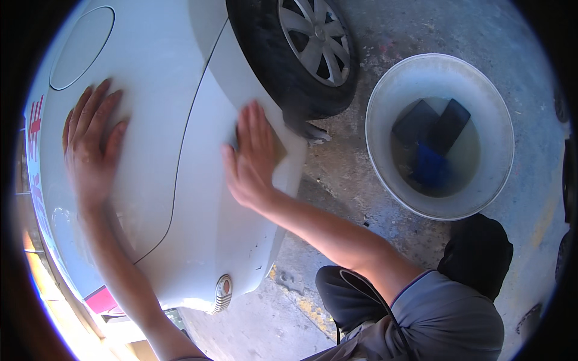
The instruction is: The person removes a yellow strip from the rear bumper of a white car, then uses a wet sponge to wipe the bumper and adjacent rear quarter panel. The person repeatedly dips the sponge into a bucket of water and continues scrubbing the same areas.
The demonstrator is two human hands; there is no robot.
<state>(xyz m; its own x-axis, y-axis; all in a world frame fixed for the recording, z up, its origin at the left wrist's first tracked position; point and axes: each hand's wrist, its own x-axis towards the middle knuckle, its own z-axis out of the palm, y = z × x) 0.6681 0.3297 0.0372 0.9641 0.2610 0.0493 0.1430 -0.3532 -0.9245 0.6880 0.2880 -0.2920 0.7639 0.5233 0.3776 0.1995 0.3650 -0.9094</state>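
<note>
A white car's rear side panel and bumper fill the left and middle of the view. My left hand rests with fingers spread on the panel, below the round fuel door, and holds nothing that shows. My right hand lies flat on the bumper's side behind the wheel arch, over a thin brownish-yellow sheet or pad. Only an edge of that piece shows beside my fingers; the rest is hidden by the hand. A seam between panel and bumper runs between my two hands.
Right of the car, a white bucket stands on the stained concrete floor, holding cloudy water, dark flat blocks and a blue item. The car's wheel is at the top. A round reflector lamp sits low on the bumper.
</note>
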